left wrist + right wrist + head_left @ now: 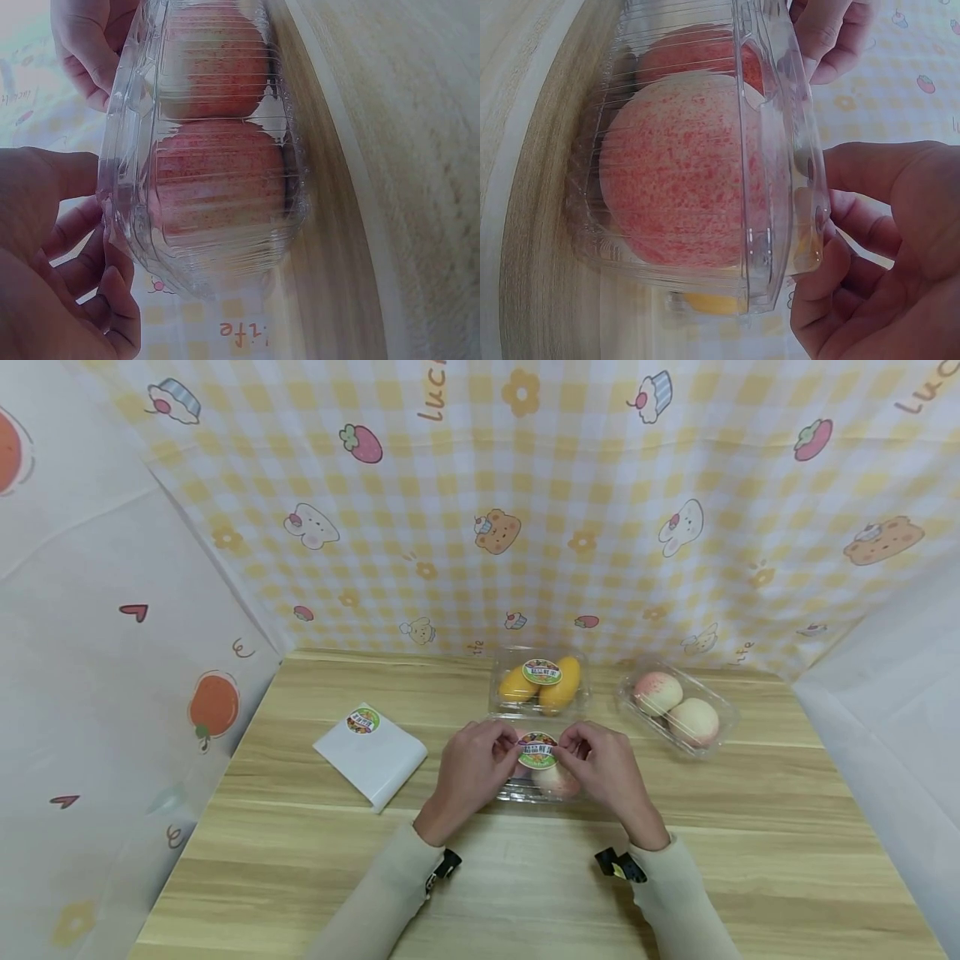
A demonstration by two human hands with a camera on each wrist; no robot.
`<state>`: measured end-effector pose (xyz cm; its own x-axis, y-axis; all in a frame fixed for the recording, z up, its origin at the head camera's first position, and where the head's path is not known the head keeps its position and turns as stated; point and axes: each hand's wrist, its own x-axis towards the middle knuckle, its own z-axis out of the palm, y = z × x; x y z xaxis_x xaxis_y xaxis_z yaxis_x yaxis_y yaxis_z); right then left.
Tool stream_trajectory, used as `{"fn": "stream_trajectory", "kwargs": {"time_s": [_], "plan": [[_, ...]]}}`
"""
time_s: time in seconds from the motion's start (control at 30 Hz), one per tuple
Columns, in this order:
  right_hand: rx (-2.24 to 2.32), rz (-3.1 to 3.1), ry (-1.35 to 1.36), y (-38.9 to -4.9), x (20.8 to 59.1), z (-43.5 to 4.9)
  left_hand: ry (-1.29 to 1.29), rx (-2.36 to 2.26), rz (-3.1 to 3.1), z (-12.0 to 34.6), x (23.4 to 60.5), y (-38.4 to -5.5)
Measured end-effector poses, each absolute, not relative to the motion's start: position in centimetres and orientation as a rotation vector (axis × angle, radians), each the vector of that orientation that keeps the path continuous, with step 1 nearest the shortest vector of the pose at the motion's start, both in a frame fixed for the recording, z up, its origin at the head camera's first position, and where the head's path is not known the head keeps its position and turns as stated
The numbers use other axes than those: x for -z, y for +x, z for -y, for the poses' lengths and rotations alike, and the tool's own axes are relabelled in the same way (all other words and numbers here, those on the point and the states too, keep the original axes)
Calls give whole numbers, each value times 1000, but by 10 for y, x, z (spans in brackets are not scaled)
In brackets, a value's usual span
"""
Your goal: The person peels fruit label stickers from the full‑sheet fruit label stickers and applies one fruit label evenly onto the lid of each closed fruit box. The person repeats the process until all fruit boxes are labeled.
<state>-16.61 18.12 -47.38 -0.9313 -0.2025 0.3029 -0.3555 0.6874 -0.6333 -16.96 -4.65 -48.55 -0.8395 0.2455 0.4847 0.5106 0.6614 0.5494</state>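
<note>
A clear plastic box [517, 793] with two pink-and-cream peaches [221, 180] stands closed at the middle of the table. Over its lid is an oval fruit sticker [539, 750] with a green and colourful print. My left hand [471, 762] pinches the sticker's left edge between thumb and index finger. Its right edge is pinched by my right hand [609, 770] in the same way. Both hands are close to the lid, their other fingers curled. Whether the sticker's middle touches the lid cannot be told; in the wrist views the box's lid edge partly hides the fingertips.
Behind this box is another clear box holding two yellow mangoes [560, 687], with an oval sticker [542, 672] on its lid. To the right stands a box of two peaches [693, 722]. A folded white sticker sheet [375, 758] bearing one sticker [363, 721] lies left.
</note>
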Motion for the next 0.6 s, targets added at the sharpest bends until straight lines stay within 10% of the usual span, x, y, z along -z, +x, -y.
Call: {"fn": "stream_trajectory", "kwargs": {"time_s": [0.6], "plan": [[-1057, 2714, 433, -166, 474, -180, -572, 975, 2531, 46, 489, -170]]}}
